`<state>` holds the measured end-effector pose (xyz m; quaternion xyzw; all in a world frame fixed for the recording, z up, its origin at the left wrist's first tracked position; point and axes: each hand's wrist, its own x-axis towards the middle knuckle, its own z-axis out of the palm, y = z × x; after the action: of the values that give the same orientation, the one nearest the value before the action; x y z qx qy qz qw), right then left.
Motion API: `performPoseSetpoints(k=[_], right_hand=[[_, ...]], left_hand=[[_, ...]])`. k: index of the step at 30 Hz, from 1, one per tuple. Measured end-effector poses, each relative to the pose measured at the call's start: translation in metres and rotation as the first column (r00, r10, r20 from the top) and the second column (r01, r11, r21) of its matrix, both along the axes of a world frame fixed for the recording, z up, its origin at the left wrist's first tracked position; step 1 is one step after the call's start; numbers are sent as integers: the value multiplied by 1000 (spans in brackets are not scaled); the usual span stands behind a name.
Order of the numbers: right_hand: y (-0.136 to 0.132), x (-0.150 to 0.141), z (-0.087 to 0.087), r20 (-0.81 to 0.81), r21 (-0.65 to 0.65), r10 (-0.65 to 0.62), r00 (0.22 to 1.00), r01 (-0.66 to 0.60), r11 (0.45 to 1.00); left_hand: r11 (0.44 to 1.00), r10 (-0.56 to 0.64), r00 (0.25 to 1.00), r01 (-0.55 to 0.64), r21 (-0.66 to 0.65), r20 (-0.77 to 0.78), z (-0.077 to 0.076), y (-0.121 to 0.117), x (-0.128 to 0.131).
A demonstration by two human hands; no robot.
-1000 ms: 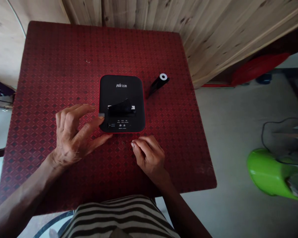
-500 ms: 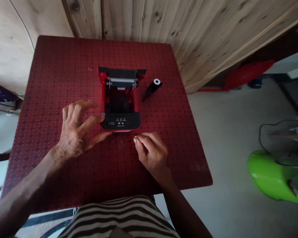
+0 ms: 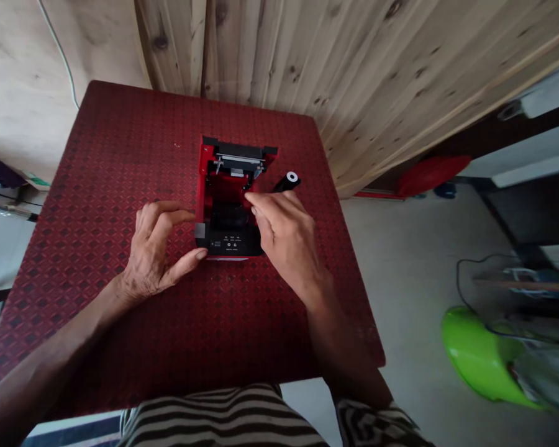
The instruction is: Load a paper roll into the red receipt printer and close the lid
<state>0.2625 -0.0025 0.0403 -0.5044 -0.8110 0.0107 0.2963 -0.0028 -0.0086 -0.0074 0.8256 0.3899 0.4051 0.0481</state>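
A small red and black label printer stands on the table with its lid raised, a metal bar and roller showing under the lid. Dark material lies inside its bay; I cannot tell its exact shape. My left hand is open at the printer's left front corner, its index finger by the side wall and its thumb at the front edge. At the bay's right wall, my right hand has its fingers pinched together; whatever is between them is hidden. Behind that hand, a black roll with a white core is partly covered.
The table has a red patterned cover. A wooden plank wall borders its far side. On the floor to the right are a green plastic tub and a dark cable. A red round object lies farther back.
My right hand has moved from the table in front of the printer up to its bay. The left thumb has slid off the top corner to the front edge. The view has shifted slightly.
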Motion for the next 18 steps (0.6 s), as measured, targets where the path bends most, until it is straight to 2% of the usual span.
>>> performPoseSetpoints(k=[3,7,11,18], right_hand=[[28,-9,8,190,-192,82,978,-45,980],[47,-24,17,326,-363,151,933,-23,931],[53,-37,20,409,-420,181,894,9,907],[62,-49,23,461,-538,231,857,63,841]], left_hand=[[1000,21,997,-22,8,74,-18,-1,-1],[1000,21,989,-20,-7,143,-37,-3,0],[998,0,987,9,-57,163,-42,-2,1],[995,-20,988,33,-90,152,-42,-2,1]])
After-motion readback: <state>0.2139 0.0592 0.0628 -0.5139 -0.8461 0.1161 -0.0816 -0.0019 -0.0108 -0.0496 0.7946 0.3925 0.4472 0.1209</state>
